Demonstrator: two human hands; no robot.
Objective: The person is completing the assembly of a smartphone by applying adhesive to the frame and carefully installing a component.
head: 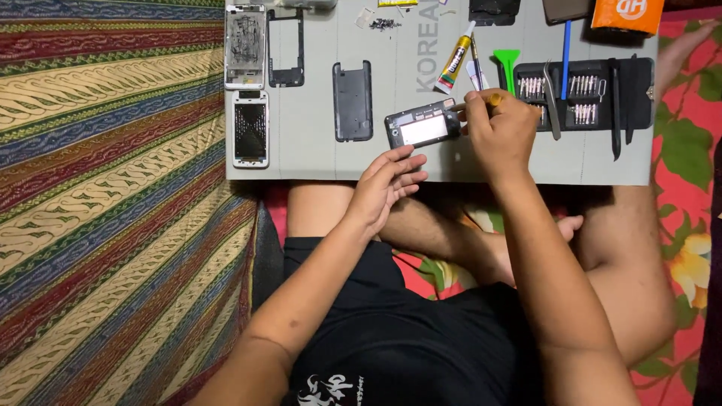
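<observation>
Head view: person seated at grey work mat (316, 150).
Right hand (500, 131): fingers clamped on yellow-handled screwdriver (489, 101), upper centre.
Left hand (385, 184): fingers apart, just below opened phone (421, 125).

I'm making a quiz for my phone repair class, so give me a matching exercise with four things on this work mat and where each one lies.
Things:
1. Opened phone
2. Glue tube
3. Dark back cover
4. Bit set case

Places:
A. Flat on the mat, left of the opened phone
B. Far right of the mat
C. Under the right hand, near the left hand
D. Slanted, above the opened phone

Pairs: 1-C, 2-D, 3-A, 4-B
</observation>
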